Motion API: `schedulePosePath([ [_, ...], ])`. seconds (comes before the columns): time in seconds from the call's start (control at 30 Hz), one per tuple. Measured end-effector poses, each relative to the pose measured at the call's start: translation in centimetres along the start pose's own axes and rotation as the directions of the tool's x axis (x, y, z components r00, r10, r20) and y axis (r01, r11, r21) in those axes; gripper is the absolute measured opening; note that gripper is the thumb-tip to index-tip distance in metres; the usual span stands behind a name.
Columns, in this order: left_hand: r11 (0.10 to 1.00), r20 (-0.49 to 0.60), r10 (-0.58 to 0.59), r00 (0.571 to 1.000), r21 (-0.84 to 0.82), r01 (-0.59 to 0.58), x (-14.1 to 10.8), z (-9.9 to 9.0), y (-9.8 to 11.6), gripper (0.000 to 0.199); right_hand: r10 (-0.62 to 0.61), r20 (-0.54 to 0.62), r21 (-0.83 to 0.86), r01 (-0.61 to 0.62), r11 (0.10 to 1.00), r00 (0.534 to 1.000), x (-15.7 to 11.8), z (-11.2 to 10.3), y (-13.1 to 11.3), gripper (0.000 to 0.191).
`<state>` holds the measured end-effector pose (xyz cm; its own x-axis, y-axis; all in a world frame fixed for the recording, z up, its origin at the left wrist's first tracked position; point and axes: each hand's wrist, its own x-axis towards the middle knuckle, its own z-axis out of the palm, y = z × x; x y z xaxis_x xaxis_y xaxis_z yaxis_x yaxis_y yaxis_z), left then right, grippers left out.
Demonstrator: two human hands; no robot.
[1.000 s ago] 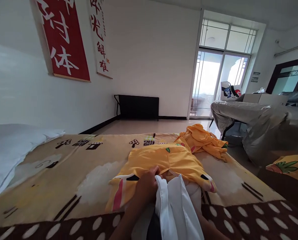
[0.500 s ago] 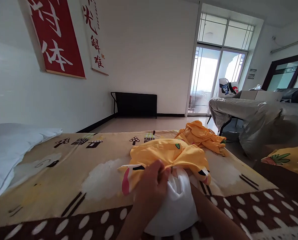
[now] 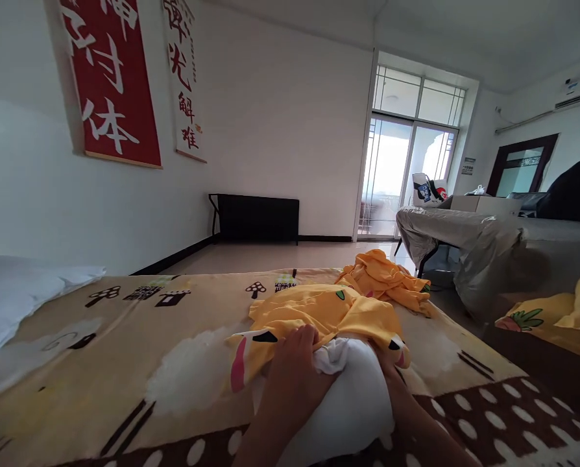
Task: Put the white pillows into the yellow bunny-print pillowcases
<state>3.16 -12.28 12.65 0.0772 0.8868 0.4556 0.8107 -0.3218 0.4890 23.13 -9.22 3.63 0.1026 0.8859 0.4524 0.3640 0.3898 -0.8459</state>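
A yellow cloth cover (image 3: 314, 305) with pink, black, white and green printed patches lies over the far end of a plump white cushion insert (image 3: 348, 402). My left hand (image 3: 300, 360) is closed at the cover's near edge, its fingers curled round yellow cloth next to a bunched fold of white fabric. My right hand (image 3: 390, 363) reaches along the insert's right side. Its fingers are hidden beneath the yellow cover. Just beyond lies a crumpled orange-yellow cloth (image 3: 385, 280).
The bed sheet (image 3: 173, 337) has sheep prints and a brown dotted border. A white pillow (image 3: 22, 305) rests at the left. On the right are another yellow printed cloth (image 3: 538, 321) and a plastic-covered table (image 3: 455, 227) carrying boxes and bags. A black folded panel (image 3: 258, 218) stands by the wall.
The view has tilted up and turned slightly right. Near my left hand, the white fabric is now bunched into a fold, and more of the insert's right side shows.
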Motion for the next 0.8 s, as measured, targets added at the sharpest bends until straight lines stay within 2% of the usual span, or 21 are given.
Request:
schedulePosePath([
  [0.03, 0.999, -0.015, -0.02, 1.0, -0.042, 0.019, 0.2, 0.2, -0.4, 0.024, -0.138, 0.014, -0.091, 0.139, 0.986, 0.99, -0.6, -0.7, -0.3, 0.04],
  [0.1, 0.985, -0.027, -0.061, 0.998, -0.163, 0.056, 0.7, 0.4, -1.2, 0.026, -0.369, 0.027, -0.22, 0.366, 0.904, 0.929, -2.4, -1.7, -1.2, 0.037],
  [0.17, 0.946, -0.029, -0.108, 0.994, -0.312, 0.094, 1.0, 0.4, -1.7, 0.028, -0.593, 0.024, -0.386, 0.554, 0.737, 0.805, -4.5, -1.6, -2.2, 0.038],
  [0.23, 0.891, -0.028, -0.157, 0.987, -0.435, 0.129, 1.1, 0.2, -2.0, 0.028, -0.717, 0.062, -0.522, 0.635, 0.57, 0.695, -6.3, 0.0, -3.3, 0.041],
  [0.27, 0.868, -0.034, -0.173, 0.984, -0.477, 0.136, 1.1, 0.0, -2.1, 0.028, -0.734, 0.095, -0.576, 0.639, 0.51, 0.672, -6.8, 1.2, -3.8, 0.042],
  [0.3, 0.852, -0.041, -0.182, 0.982, -0.505, 0.137, 1.1, -0.2, -2.2, 0.027, -0.725, 0.138, -0.622, 0.629, 0.467, 0.675, -7.1, 2.7, -4.4, 0.042],
  [0.37, 0.843, -0.047, -0.181, 0.982, -0.523, 0.13, 1.1, -0.7, -2.6, 0.028, -0.668, 0.185, -0.702, 0.573, 0.424, 0.721, -6.9, 5.7, -5.5, 0.045],
  [0.43, 0.855, -0.025, -0.169, 0.985, -0.501, 0.134, 1.2, -1.2, -3.3, 0.03, -0.606, 0.189, -0.75, 0.512, 0.419, 0.773, -6.0, 8.1, -6.5, 0.05],
  [0.5, 0.876, -0.011, -0.176, 0.984, -0.457, 0.152, 1.3, -1.5, -3.9, 0.029, -0.549, 0.224, -0.746, 0.504, 0.434, 0.805, -4.8, 9.3, -7.3, 0.061],
  [0.6, 0.918, -0.05, -0.224, 0.973, -0.347, 0.194, 1.4, -1.4, -4.2, 0.018, -0.466, 0.356, -0.672, 0.568, 0.475, 0.81, -3.3, 9.4, -7.5, 0.076],
  [0.7, 0.971, -0.063, -0.212, 0.975, -0.128, 0.202, 1.2, -0.6, -3.2, 0.011, -0.407, 0.445, -0.597, 0.603, 0.53, 0.798, -2.4, 8.6, -6.7, 0.07],
  [0.8, 0.978, -0.035, -0.194, 0.98, 0.075, 0.196, 0.8, 0.2, -1.6, 0.011, -0.384, 0.492, -0.515, 0.617, 0.595, 0.781, -2.0, 8.1, -5.6, 0.064],
])
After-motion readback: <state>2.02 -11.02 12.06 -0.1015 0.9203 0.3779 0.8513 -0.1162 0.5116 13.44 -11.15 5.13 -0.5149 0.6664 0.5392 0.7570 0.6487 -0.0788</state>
